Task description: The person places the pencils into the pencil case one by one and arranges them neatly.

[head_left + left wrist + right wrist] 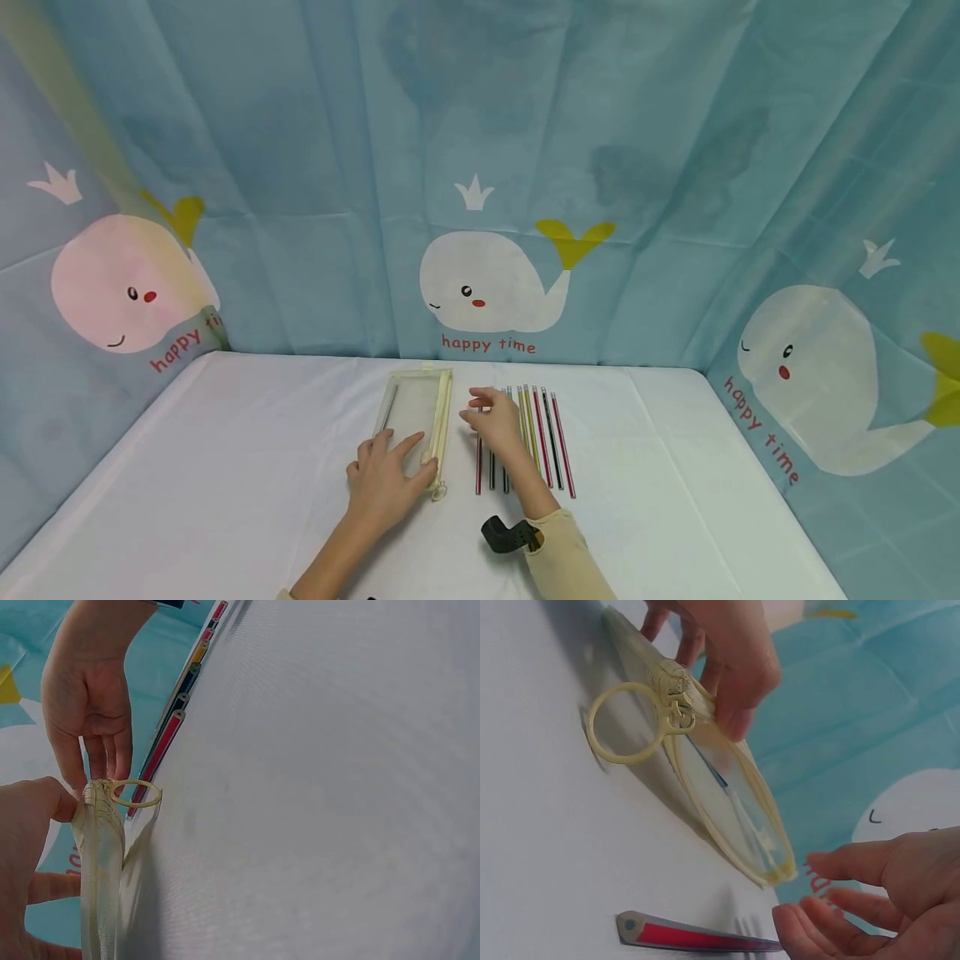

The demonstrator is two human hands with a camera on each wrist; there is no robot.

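Observation:
A cream see-through zip pouch [420,408] lies on the table, one dark pencil [389,406] inside along its left side. My left hand [386,483] rests on its lower part with fingers spread, the thumb [739,724] touching the zipper edge. In the right wrist view the pouch's mouth gapes, and a ring zipper pull [622,759] hangs at its near end. My right hand [497,423] hovers over the left end of a row of pencils, fingers bent loosely, nothing between them. Below it lies a red pencil [697,937]; the hand hides parts of several pencils.
The pencils stand side by side, red, black and yellow, with a red pencil [564,446] at the right end. A white cloth [225,467] covers the table. Blue curtains with whales [495,283] enclose the back and sides.

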